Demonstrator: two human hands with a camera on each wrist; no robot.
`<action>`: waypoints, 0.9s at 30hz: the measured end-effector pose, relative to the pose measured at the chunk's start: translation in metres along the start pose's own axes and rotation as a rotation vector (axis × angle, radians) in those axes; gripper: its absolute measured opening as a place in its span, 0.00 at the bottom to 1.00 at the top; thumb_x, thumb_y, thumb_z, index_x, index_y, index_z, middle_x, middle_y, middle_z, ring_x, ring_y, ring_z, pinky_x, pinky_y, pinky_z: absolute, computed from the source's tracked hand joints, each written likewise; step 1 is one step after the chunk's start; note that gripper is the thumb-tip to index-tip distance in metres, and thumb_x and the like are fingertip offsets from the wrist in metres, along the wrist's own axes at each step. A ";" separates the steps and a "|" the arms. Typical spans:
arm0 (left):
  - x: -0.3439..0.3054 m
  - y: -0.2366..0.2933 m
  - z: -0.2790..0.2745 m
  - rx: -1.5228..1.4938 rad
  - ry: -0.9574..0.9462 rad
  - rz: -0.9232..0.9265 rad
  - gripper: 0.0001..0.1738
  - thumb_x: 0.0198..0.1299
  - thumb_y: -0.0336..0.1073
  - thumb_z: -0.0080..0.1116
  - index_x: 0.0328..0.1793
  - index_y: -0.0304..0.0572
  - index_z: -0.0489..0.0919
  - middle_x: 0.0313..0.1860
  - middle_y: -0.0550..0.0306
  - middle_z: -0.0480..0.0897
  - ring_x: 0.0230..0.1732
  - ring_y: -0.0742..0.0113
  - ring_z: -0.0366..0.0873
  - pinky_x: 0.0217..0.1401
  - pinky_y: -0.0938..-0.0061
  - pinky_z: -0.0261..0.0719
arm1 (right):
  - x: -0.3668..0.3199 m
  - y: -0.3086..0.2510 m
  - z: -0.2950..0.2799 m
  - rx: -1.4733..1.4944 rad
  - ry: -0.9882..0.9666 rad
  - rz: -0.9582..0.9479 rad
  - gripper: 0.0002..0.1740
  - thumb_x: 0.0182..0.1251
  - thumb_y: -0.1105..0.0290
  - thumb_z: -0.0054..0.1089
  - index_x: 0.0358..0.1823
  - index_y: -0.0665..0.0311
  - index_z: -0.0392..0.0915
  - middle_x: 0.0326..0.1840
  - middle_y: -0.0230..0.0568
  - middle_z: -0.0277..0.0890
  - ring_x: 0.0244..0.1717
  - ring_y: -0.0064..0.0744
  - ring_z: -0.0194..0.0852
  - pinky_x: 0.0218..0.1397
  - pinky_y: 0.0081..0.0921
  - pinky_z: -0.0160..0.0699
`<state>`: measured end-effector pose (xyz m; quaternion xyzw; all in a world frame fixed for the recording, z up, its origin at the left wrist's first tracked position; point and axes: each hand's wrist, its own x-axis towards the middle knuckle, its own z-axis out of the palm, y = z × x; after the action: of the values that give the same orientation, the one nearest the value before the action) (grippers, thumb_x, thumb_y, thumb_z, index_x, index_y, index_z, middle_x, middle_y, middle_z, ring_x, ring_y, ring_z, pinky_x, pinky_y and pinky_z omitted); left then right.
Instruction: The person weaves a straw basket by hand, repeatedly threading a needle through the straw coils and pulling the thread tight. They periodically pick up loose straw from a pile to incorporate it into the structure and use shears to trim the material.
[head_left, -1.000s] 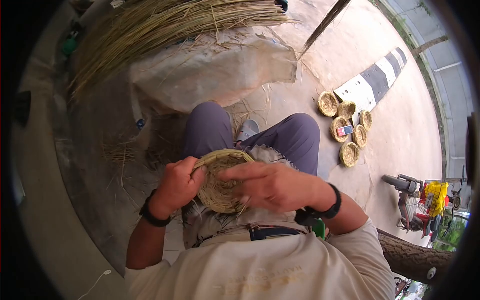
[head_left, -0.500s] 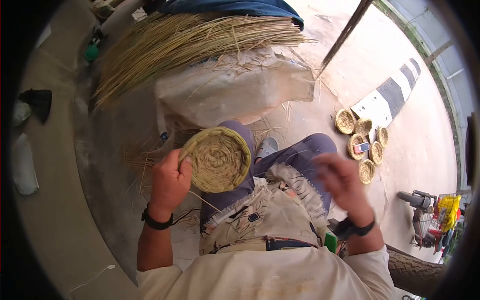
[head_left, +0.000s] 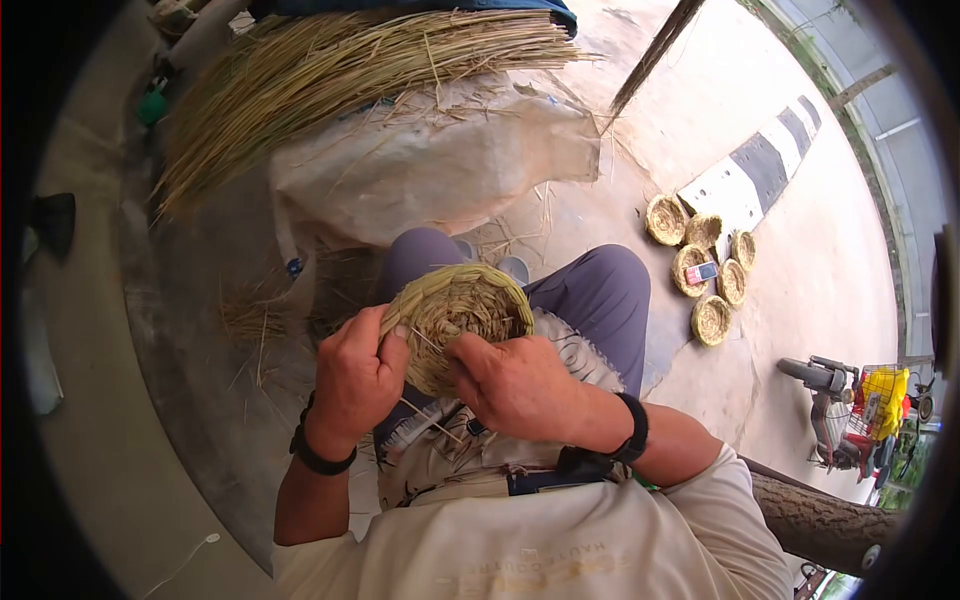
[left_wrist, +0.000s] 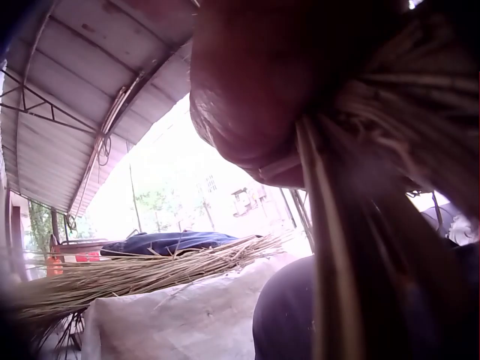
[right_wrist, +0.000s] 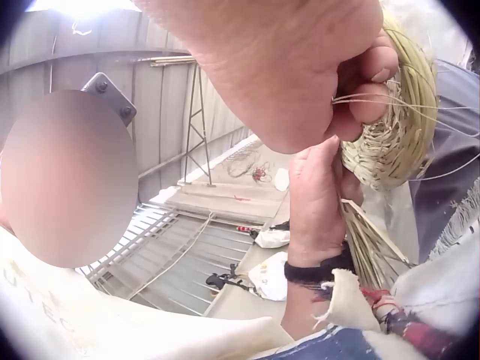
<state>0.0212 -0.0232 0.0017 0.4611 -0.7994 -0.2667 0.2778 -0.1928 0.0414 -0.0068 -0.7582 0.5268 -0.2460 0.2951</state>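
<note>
A round woven straw basket (head_left: 465, 305) is held over the lap, its hollow facing up. My left hand (head_left: 358, 375) grips its left rim, thumb on the inner side. From under that hand a bunch of loose straw ends (right_wrist: 366, 238) sticks out in the right wrist view. My right hand (head_left: 520, 385) is at the basket's near right side with its fingers curled. Between its thumb and fingers it pinches thin pale strands (right_wrist: 358, 99), as the right wrist view shows. In the left wrist view, straw stalks (left_wrist: 330, 225) hang close below the left hand (left_wrist: 255, 97).
Beyond the knees a long bundle of straw (head_left: 370, 80) lies on a pale sheet (head_left: 430, 170). Several finished baskets (head_left: 710, 320) stand on the ground at right, one with a small red and blue packet (head_left: 702, 272). A striped board (head_left: 755, 170) and a parked bike (head_left: 835, 400) are farther right.
Half a second ago the right hand was swung out to the right, away from the basket. Now it is back at the basket, which has moved right and nearer it; the left hand kept hold.
</note>
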 end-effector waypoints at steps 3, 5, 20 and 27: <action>0.001 0.004 0.004 0.035 0.018 0.020 0.12 0.68 0.27 0.62 0.55 0.30 0.82 0.40 0.34 0.87 0.41 0.33 0.87 0.43 0.50 0.86 | 0.000 -0.001 -0.001 0.017 0.008 0.018 0.10 0.73 0.67 0.64 0.49 0.63 0.75 0.24 0.49 0.80 0.25 0.57 0.84 0.27 0.51 0.81; 0.001 0.006 0.008 0.069 0.048 0.024 0.12 0.67 0.27 0.63 0.55 0.30 0.82 0.39 0.34 0.87 0.41 0.32 0.87 0.43 0.49 0.86 | 0.001 -0.002 0.001 0.026 0.023 0.025 0.10 0.73 0.69 0.64 0.51 0.63 0.76 0.26 0.49 0.80 0.26 0.57 0.83 0.28 0.50 0.80; 0.000 0.001 0.013 0.145 0.125 0.028 0.12 0.69 0.26 0.62 0.56 0.31 0.83 0.41 0.34 0.88 0.41 0.33 0.88 0.43 0.51 0.85 | 0.010 0.006 -0.007 0.449 -0.080 0.109 0.12 0.78 0.66 0.60 0.37 0.68 0.77 0.30 0.61 0.81 0.36 0.69 0.83 0.39 0.56 0.81; 0.000 0.003 0.020 0.152 0.090 0.142 0.14 0.66 0.27 0.64 0.57 0.32 0.82 0.41 0.37 0.88 0.41 0.36 0.88 0.42 0.52 0.88 | 0.021 0.005 -0.007 0.397 0.026 0.040 0.09 0.81 0.68 0.59 0.41 0.67 0.80 0.28 0.54 0.81 0.31 0.60 0.85 0.34 0.47 0.82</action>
<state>0.0060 -0.0182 -0.0107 0.4345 -0.8348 -0.1638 0.2958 -0.1940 0.0191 -0.0042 -0.6713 0.4864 -0.3490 0.4370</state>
